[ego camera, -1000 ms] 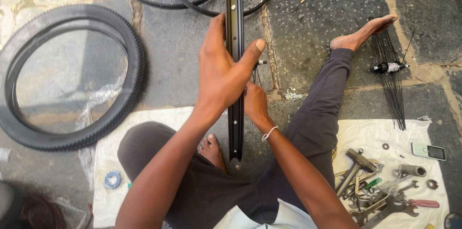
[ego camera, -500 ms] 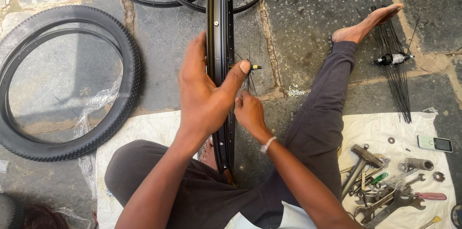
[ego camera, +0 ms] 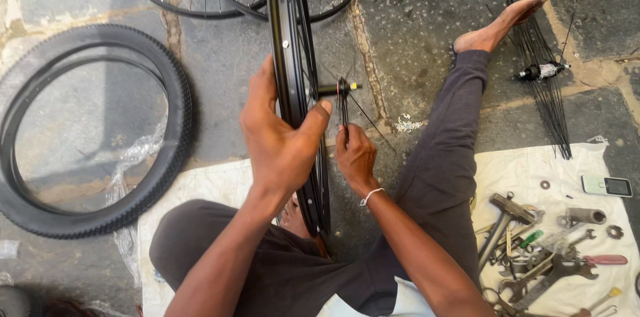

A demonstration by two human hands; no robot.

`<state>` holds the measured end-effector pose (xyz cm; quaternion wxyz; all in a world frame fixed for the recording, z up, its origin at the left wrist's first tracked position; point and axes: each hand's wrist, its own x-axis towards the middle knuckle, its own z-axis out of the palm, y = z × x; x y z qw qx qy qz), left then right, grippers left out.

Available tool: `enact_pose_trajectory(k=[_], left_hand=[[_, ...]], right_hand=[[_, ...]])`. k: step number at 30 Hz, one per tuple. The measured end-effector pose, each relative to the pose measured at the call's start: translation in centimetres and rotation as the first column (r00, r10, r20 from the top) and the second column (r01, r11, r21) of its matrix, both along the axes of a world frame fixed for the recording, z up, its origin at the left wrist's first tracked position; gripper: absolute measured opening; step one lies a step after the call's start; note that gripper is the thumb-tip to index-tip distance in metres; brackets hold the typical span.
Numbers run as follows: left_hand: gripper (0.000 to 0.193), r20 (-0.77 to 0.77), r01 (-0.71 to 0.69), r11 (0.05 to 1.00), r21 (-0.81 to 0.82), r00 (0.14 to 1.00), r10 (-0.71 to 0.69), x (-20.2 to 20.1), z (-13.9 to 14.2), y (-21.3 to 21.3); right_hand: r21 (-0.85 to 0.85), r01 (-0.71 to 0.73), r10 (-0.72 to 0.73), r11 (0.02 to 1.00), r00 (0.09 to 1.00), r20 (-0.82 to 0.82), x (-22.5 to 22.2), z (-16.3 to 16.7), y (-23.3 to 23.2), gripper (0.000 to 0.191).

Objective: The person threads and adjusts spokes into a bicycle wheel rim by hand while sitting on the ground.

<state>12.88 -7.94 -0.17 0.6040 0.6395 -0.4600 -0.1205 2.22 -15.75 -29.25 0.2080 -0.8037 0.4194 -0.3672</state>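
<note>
Left hand (ego camera: 280, 147) is clamping the upright black rim (ego camera: 288, 57), standing edge-on, running near to far. Right hand (ego camera: 355, 155), just right of it, is pinching a spoke (ego camera: 347, 114) below the hub (ego camera: 337, 89).

one upright wheel rim (ego camera: 288, 57); one loose tyre (ego camera: 87, 130); one spoke bundle (ego camera: 543, 84); one phone (ego camera: 606, 186); one hammer (ego camera: 501, 220)

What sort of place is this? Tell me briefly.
Probably an open-air bicycle repair spot on stone paving: a black knobbly rubber tyre lies on the ground, metal spanners lie on a white cloth, and loose black spokes.
</note>
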Motion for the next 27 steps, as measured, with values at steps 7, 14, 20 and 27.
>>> enact_pose_trajectory(k=[7,14,20,27], left_hand=[[0.068,-0.07,0.011,0.998,0.065,0.998,-0.007,1.1,-0.7,-0.9],[0.059,-0.143,0.093,0.996,0.007,0.985,-0.091,1.1,-0.1,-0.5],[0.048,0.125,-0.112,0.993,0.046,0.987,0.105,1.6,0.2,-0.3],[0.042,-0.112,-0.009,0.98,0.201,0.993,0.032,2.7,0.4,0.3]], right_hand=[[0.206,-0.01,0.065,0.979,0.964,-0.26,-2.6,6.7,0.8,0.029],[0.731,-0.639,-0.166,0.239,0.715,0.679,0.6,19.1,-6.8,0.029],[0.677,-0.255,-0.124,0.69,0.881,0.457,5.9,16.1,-17.1,0.043],[0.971,-0.227,-0.249,0.07,0.939,0.237,6.0,6.6,-19.4,0.031]])
